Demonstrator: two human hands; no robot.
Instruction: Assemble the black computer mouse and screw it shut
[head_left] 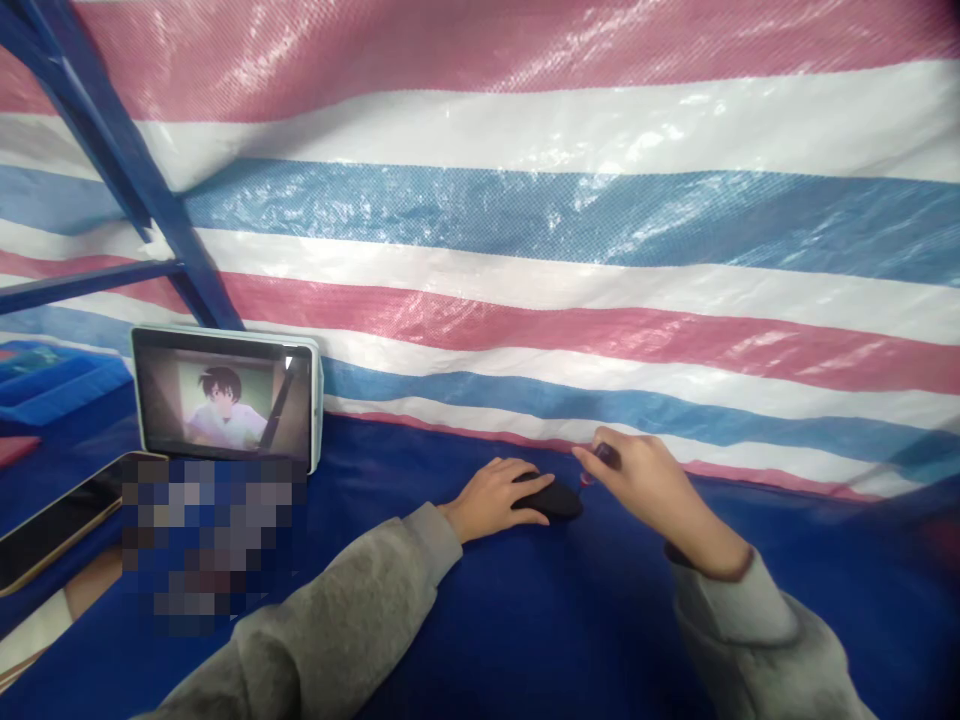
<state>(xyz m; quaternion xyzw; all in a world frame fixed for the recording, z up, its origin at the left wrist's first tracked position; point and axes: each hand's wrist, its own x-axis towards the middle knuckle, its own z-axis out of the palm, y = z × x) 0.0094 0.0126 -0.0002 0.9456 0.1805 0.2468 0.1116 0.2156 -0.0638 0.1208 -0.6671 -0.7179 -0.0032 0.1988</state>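
A black computer mouse point(564, 500) lies on the dark blue surface point(525, 620). Over its left end rests my left hand point(499, 497), palm down, with the fingers apart and some of them touching the mouse. Just right of the mouse, my right hand point(646, 480) is closed around a screwdriver point(608, 456) with a dark handle. Its lower part, with a reddish bit of it showing, points down beside the right end of the mouse; the tip is too small to make out.
A tablet point(225, 400) showing a cartoon stands at the left, near a phone point(67, 510) and a pixelated patch. Another person's arm point(94, 585) reaches in at the lower left. Blue trays point(82, 385) sit farther left. A striped sheet point(525, 220) hangs behind, beside a blue metal frame point(112, 130).
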